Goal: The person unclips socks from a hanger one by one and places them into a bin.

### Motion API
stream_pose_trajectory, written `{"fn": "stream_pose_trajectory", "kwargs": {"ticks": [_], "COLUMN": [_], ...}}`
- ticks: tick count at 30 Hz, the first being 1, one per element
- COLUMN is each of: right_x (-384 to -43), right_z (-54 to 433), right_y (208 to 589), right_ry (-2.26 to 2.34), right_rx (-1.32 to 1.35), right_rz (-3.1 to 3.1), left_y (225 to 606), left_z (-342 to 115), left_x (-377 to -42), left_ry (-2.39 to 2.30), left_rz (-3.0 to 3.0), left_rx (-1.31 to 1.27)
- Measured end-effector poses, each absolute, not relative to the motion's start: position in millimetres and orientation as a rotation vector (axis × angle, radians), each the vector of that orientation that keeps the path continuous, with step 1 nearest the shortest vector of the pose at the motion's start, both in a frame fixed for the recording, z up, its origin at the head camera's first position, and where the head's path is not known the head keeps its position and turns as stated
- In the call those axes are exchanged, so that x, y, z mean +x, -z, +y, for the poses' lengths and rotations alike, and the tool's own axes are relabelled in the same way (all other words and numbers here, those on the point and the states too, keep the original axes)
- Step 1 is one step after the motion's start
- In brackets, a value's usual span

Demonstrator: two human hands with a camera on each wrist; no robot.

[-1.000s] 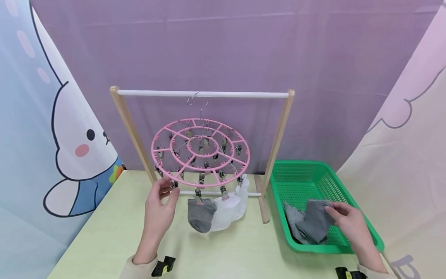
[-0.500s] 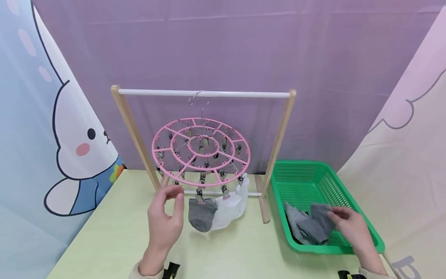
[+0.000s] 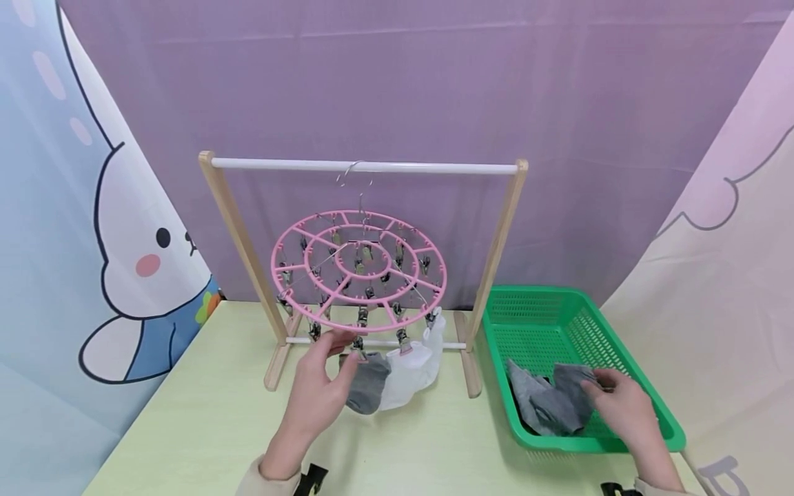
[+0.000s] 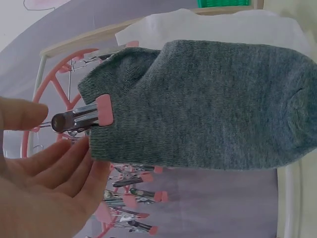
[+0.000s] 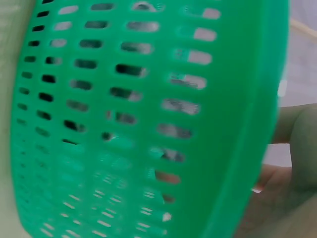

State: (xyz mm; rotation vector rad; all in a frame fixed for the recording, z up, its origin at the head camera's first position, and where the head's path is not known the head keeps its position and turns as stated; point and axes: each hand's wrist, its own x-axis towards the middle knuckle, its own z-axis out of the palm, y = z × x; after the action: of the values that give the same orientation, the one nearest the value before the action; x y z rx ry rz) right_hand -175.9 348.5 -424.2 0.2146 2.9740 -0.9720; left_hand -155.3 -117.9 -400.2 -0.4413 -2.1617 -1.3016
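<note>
A grey sock [image 4: 208, 104] hangs by its cuff from a metal clip [image 4: 74, 119] with pink tips on the pink round hanger [image 3: 329, 324]. My left hand [image 3: 319, 389] is at that clip, thumb in front and loosely bent fingers behind, at the cuff. Beside it hangs white cloth [image 3: 409, 372] from further clips. My right hand [image 3: 626, 406] pinches the edge of another grey sock [image 3: 567, 399], which lies with more grey cloth in the green basket [image 3: 651, 413]. In the right wrist view, the basket wall hides most of what this hand holds.
The hanger hooks onto the white bar [image 3: 434, 167] of a wooden stand [image 3: 496, 248]. Several bare clips [image 3: 315, 331] dangle from its rings. The basket stands right of the stand on the pale table [image 3: 186, 427], with a purple curtain [image 3: 397, 83] behind.
My left hand has left a bare clip on the hanger's left and moved right to the grey sock's clip. My right hand has lowered its sock slightly into the basket.
</note>
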Motion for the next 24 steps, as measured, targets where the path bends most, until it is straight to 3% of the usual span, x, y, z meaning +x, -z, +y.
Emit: {"fn": "stream_pose_trajectory", "kwargs": {"ticks": [13, 24], "right_x": [-169, -161], "right_z": [316, 268], "right_y": [395, 380], "right_ry": [0.962, 1.312], "right_rx": [0.121, -0.176], "right_rz": [3.147, 3.189], "left_y": [399, 396], "left_z": [-117, -118], "left_x": [-160, -158], "left_ry": [1.431, 1.474], "left_rz": [-2.220, -2.205], "left_rx": [-0.393, -0.406]}}
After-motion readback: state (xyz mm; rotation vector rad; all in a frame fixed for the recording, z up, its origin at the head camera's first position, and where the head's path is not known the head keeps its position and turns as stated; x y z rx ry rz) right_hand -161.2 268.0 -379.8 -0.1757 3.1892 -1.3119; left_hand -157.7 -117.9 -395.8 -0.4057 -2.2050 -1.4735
